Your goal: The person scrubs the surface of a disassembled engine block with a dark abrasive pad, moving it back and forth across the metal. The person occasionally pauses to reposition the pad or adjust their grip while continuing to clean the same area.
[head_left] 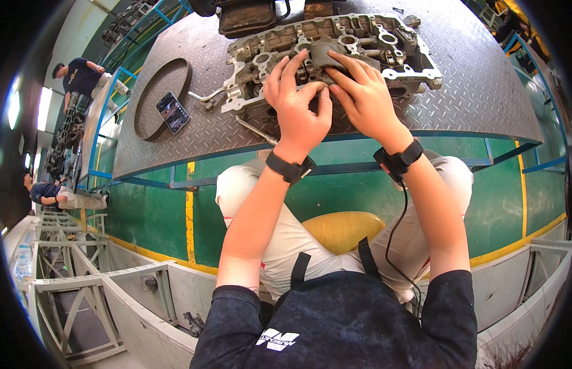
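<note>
We have both hands on the engine casting (335,58) that lies on the surface (483,86). Our left hand (296,101) spreads its fingers over the casting's near edge, holding nothing, while our right hand (363,92) presses a grey rag (326,54) flat under its fingertips. Wiping goes best with firm, short strokes, the left hand steadying the part. The casting is pale cast metal, full of round bores; the surface is ribbed steel plate. Left of our hands lie a phone (173,112) and a toothed rubber belt (156,92).
</note>
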A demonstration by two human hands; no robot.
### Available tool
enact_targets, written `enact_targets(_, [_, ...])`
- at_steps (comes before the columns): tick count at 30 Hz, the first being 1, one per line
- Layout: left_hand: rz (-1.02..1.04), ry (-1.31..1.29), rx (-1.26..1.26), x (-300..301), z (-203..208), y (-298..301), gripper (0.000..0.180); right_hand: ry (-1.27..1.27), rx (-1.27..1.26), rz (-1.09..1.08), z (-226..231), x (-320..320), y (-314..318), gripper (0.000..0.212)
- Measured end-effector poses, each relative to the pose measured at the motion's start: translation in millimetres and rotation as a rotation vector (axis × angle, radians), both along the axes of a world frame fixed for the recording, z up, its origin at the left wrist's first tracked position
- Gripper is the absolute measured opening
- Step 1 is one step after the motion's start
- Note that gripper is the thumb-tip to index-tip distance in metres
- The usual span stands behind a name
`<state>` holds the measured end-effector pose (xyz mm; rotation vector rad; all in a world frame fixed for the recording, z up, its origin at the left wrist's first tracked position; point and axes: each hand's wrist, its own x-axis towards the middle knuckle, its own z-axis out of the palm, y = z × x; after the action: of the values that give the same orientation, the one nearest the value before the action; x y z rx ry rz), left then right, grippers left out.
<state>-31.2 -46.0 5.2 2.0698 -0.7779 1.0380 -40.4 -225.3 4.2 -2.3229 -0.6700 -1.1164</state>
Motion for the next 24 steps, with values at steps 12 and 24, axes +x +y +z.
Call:
enact_targets(12, [-0.034,0.018,0.029,3.7,7.4,3.7,0.036,-0.003,-0.095,-0.021,-4.7,-2.0,0.2,0.031])
enact_targets(24, [-0.046,0.115,0.076,8.8,3.6,5.2,0.037,0.019,-0.128,-0.052,-7.9,-2.2,2.1,0.040])
